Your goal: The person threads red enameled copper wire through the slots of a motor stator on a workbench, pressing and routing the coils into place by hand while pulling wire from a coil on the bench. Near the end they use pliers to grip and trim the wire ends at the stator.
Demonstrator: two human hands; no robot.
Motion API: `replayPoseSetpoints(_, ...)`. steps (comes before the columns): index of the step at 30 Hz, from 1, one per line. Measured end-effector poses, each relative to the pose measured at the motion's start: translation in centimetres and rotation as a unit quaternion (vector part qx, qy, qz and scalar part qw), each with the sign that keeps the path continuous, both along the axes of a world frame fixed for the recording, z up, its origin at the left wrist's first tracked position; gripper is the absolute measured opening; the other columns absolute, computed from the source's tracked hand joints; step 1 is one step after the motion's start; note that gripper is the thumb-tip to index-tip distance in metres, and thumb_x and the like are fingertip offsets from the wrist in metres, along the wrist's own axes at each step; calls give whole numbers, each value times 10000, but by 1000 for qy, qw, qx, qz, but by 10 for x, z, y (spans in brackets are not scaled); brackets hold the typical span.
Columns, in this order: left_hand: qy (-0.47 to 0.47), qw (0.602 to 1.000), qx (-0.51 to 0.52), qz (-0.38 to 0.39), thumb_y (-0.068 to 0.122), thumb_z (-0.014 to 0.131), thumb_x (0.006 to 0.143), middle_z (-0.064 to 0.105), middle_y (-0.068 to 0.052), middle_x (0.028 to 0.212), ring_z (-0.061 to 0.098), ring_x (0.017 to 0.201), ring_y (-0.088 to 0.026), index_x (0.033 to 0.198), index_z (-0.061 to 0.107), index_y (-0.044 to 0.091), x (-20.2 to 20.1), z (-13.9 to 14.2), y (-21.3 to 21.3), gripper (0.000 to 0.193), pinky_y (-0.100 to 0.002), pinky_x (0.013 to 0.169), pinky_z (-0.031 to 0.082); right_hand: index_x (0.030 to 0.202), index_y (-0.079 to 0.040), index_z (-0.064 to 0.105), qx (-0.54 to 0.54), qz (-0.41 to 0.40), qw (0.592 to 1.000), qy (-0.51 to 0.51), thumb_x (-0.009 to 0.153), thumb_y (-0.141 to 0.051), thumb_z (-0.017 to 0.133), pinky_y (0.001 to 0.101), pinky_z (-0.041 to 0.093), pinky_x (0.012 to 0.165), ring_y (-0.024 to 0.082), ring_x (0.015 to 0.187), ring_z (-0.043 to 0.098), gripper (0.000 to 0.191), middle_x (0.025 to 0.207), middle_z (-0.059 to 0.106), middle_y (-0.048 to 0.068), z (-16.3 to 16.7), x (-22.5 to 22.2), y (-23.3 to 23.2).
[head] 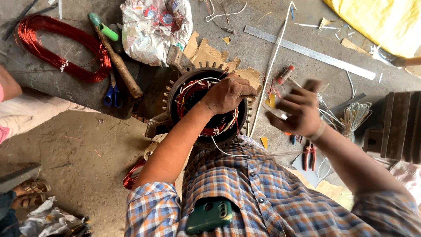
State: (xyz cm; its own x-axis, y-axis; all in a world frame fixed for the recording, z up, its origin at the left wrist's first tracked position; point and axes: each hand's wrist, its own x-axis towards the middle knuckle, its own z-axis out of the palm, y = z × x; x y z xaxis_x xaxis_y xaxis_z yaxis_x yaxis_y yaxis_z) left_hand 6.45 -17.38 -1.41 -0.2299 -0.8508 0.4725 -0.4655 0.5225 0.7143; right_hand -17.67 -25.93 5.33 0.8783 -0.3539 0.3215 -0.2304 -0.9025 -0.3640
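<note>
Motor stator (175,94) under curled left fingers (239,87)

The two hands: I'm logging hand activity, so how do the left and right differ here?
The left hand rests on the rim of the motor stator, fingers curled on its red copper windings; the right hand hangs in the air beside the stator, touching nothing clearly. The left hand is sharp, the right hand blurred. Whether the right hand holds anything cannot be told. Both are bare.

Bare grey concrete floor (87,145), dusty, daylit; yellow sheet (377,19) far right; possibly a dark metal block (397,125) right.
</note>
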Motion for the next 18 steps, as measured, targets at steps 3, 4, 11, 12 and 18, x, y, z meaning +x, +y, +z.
replayPoseSetpoints(3, 32, 999, -23, -18, -25, 668, 920, 712, -86, 890, 693, 888, -318, 1129, 610, 84, 1, -1, -1, 242, -447, 812, 504, 740, -168, 662, -42, 28, 999, 6, 937, -419, 782, 345, 339, 823, 158, 734, 590, 340, 719, 635, -8, 2, -1, -4)
replayPoseSetpoints(4, 36, 999, -20, -29, -7, 676, 950, 728, -72, 914, 699, 890, -303, 1135, 608, 73, 1, 0, -1, 213, -441, 810, 498, 747, -178, 657, -118, 26, 993, -2, 930, -421, 777, 391, 309, 869, 166, 798, 619, 327, 734, 632, -18, 6, 1, -5)
replayPoseSetpoints(11, 56, 991, 118, -30, 122, 733, 950, 739, -100, 880, 727, 851, -328, 1028, 701, 56, 3, 27, -4, 107, -430, 791, 545, 557, -208, 495, -210, 165, 961, 78, 900, -426, 746, 434, 290, 772, 157, 550, 425, 477, 511, 390, -13, 43, 7, -35)
replayPoseSetpoints(12, 52, 991, 121, -33, 128, 728, 946, 744, -103, 902, 732, 869, -319, 1019, 715, 66, 3, 31, -5, 97, -418, 796, 556, 611, -211, 512, -239, 170, 953, 71, 923, -396, 747, 417, 294, 825, 147, 634, 465, 433, 575, 423, -13, 44, 8, -38)
replayPoseSetpoints(18, 32, 983, 174, -48, 147, 706, 941, 763, -104, 937, 743, 903, -286, 1001, 752, 89, 1, 39, -10, 96, -393, 799, 576, 633, -269, 471, -365, 194, 908, 67, 936, -369, 742, 363, 254, 861, 100, 712, 511, 419, 644, 461, -30, 35, 25, -45)
